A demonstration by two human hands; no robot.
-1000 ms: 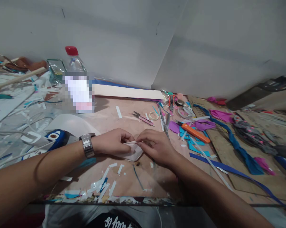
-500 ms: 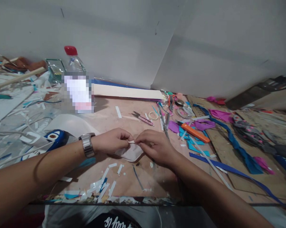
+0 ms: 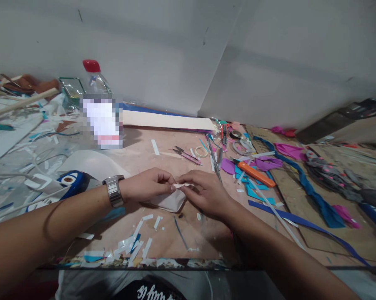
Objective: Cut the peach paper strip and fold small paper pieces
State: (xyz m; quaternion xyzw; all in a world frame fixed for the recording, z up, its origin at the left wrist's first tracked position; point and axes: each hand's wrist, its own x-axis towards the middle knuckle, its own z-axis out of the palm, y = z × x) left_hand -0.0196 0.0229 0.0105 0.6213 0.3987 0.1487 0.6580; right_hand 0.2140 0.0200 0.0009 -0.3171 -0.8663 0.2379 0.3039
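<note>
Your left hand (image 3: 146, 184) and right hand (image 3: 208, 193) pinching a white piece (image 3: 167, 203) by its edge, red-capped clear bottle (image 3: 97, 86) farther back, lower part blurred, contents unclear

far L: clr btl (image 3: 98, 85) w/ red cap (image 3: 91, 65) | ctr: pink-hdl snips (image 3: 188, 156) nr pale ring (image 3: 201, 147) | R: orng cutter (image 3: 257, 174) atop blue scraps (image 3: 253, 193), cardbd (image 3: 324, 241) | nr L: wht offcuts (image 3: 147, 248)

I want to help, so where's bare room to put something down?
Between the pink snips and the long cream strip, or between the dark thread and the right forearm. It's crowded around the orange cutter and the white plug.
</note>
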